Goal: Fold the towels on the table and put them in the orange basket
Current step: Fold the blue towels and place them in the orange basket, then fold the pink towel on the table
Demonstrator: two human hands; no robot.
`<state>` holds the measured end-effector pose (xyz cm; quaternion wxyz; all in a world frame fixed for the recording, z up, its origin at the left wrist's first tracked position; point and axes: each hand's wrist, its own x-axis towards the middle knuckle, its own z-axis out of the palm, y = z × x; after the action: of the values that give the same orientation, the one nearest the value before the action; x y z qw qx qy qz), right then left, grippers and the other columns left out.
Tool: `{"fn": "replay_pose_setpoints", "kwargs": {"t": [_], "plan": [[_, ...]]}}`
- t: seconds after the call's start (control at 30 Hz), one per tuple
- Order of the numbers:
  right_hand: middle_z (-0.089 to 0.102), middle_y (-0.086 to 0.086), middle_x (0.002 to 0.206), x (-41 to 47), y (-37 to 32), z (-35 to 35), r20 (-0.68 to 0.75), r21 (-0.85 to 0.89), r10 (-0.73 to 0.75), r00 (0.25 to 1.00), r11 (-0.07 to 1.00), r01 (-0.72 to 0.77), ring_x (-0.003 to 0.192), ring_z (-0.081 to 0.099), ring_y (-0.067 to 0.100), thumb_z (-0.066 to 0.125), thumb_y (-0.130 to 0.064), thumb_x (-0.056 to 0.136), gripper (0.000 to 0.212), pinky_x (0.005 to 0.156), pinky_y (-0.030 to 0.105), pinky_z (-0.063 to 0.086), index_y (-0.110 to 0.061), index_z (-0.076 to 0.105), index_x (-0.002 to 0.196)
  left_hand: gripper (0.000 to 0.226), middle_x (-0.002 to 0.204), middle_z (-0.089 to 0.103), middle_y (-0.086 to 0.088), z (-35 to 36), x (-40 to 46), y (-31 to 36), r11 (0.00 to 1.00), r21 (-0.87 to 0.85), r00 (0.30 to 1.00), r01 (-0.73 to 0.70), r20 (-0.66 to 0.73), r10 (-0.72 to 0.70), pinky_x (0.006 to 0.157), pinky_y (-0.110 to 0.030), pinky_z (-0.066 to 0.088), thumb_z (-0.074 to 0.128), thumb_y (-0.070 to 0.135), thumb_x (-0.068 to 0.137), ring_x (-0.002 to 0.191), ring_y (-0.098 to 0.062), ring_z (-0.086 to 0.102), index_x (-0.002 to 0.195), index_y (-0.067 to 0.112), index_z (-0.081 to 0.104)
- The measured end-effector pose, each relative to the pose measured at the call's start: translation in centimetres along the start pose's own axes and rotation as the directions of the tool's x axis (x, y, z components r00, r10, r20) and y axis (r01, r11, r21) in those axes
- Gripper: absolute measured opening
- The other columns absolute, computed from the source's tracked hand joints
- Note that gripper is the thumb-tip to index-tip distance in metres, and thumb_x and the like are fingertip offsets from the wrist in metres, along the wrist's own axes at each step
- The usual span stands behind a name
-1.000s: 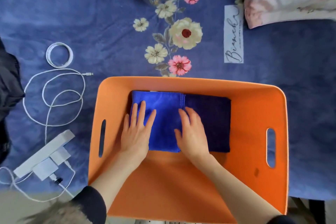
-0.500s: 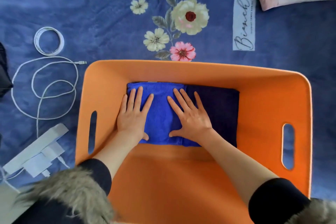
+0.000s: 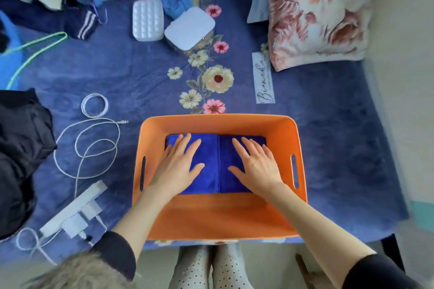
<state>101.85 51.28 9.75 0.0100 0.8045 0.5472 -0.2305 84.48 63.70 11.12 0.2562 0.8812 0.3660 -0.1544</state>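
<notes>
An orange basket (image 3: 218,218) with slot handles stands on the blue floral blanket at the near edge. Two folded towels lie side by side on its floor against the far wall: a bright blue towel (image 3: 209,155) on the left and a darker blue towel (image 3: 226,180) on the right. My left hand (image 3: 175,166) lies flat on the bright blue towel with fingers spread. My right hand (image 3: 256,166) lies flat on the darker towel, fingers straight and apart. Neither hand grips anything.
White cables (image 3: 94,145) and a white charger block (image 3: 72,216) lie left of the basket. A dark garment (image 3: 21,148) sits at the far left. Two white boxes (image 3: 148,20) and a clothes pile are behind; a floral pillow (image 3: 317,12) is at the back right.
The view has pulled back and up. My right hand has slid right, off the bright blue towel onto the darker one. My left hand stays pressed on the bright blue towel.
</notes>
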Motion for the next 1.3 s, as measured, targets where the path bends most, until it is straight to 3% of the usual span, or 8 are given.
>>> {"fn": "replay_pose_setpoints", "kwargs": {"t": [0.13,0.3,0.57,0.93,1.03,1.1,1.2,1.3], "plan": [[0.030,0.003,0.152,-4.1,0.3,-5.8,-0.161,0.078,0.103,0.982,0.993,-0.091,0.140,0.026,0.021,0.046,-0.049,0.091,0.066,0.112,0.040,0.023,-0.024,0.023,0.148,0.056,0.156,0.018,-0.008,-4.0,-2.7,4.0,0.992,-0.059,0.974,-0.114,-0.203,0.100,0.116,-0.035,0.014,0.046,0.031,0.096,0.145,-0.024,0.012,0.147,0.016,0.027],[0.023,0.000,0.154,-10.4,1.4,-11.3,-0.242,0.119,0.306,0.921,0.951,-0.285,0.142,0.022,0.019,0.042,-0.047,0.093,0.063,0.113,0.042,0.016,-0.028,0.019,0.148,0.050,0.153,0.025,-0.006,-7.9,-4.0,8.4,0.954,-0.075,0.936,-0.291,-0.228,0.268,0.114,-0.032,0.019,0.046,0.023,0.096,0.142,-0.020,0.020,0.144,0.015,0.034],[0.019,-0.001,0.156,-22.7,1.6,-13.3,-0.316,0.258,0.694,0.647,0.719,-0.645,0.142,0.020,0.016,0.039,-0.044,0.096,0.060,0.114,0.038,0.020,-0.026,0.016,0.149,0.048,0.152,0.028,0.000,-11.0,-4.1,16.0,0.780,0.096,0.764,-0.618,-0.158,0.625,0.114,-0.029,0.012,0.041,0.027,0.097,0.143,-0.016,0.017,0.144,0.020,0.032],[0.023,0.000,0.155,-41.9,-7.7,-6.6,-0.233,0.531,0.967,0.103,0.216,-0.820,0.140,0.025,0.016,0.041,-0.039,0.096,0.060,0.113,0.033,0.023,-0.024,0.019,0.149,0.049,0.153,0.027,0.000,-6.3,-15.8,25.3,0.259,0.120,0.274,-0.958,0.130,0.953,0.116,-0.030,0.016,0.041,0.027,0.098,0.144,-0.016,0.017,0.145,0.019,0.030],[0.022,-0.001,0.155,-46.6,-11.4,-3.9,-0.172,0.602,0.983,-0.059,0.057,-0.797,0.141,0.021,0.015,0.040,-0.038,0.096,0.058,0.115,0.035,0.020,-0.024,0.018,0.149,0.048,0.152,0.029,-0.002,-3.8,-20.0,27.2,0.095,0.114,0.118,-0.989,0.215,0.969,0.115,-0.029,0.018,0.043,0.026,0.098,0.143,-0.017,0.021,0.144,0.017,0.033],[0.022,-0.001,0.155,-49.7,-14.2,-2.1,-0.136,0.634,0.976,-0.170,-0.046,-0.772,0.142,0.021,0.015,0.041,-0.038,0.097,0.058,0.116,0.037,0.020,-0.025,0.018,0.148,0.046,0.145,0.041,-0.009,-2.2,-23.4,28.2,-0.025,0.082,-0.003,-0.996,0.266,0.964,0.111,-0.035,0.030,0.053,0.018,0.093,0.137,-0.024,0.035,0.138,0.010,0.044],[0.021,-0.002,0.155,-53.8,-19.1,1.0,-0.072,0.654,0.948,-0.310,-0.190,-0.732,0.142,0.019,0.014,0.038,-0.039,0.097,0.058,0.116,0.037,0.018,-0.025,0.016,0.149,0.045,0.115,0.064,-0.018,0.6,-28.8,28.8,-0.258,-0.012,-0.250,-0.966,0.280,0.927,0.086,-0.039,0.053,0.075,0.001,0.072,0.108,-0.030,0.060,0.115,0.000,0.063],[0.020,-0.001,0.155,-57.1,-25.0,4.0,0.008,0.682,0.898,-0.440,-0.327,-0.655,0.142,0.018,0.015,0.037,-0.040,0.097,0.058,0.117,0.036,0.017,-0.025,0.015,0.149,0.042,0.119,0.062,-0.013,3.5,-34.5,28.4,-0.375,-0.101,-0.387,-0.922,0.322,0.864,0.088,-0.036,0.049,0.071,0.006,0.078,0.111,-0.028,0.058,0.119,0.004,0.061]]}}
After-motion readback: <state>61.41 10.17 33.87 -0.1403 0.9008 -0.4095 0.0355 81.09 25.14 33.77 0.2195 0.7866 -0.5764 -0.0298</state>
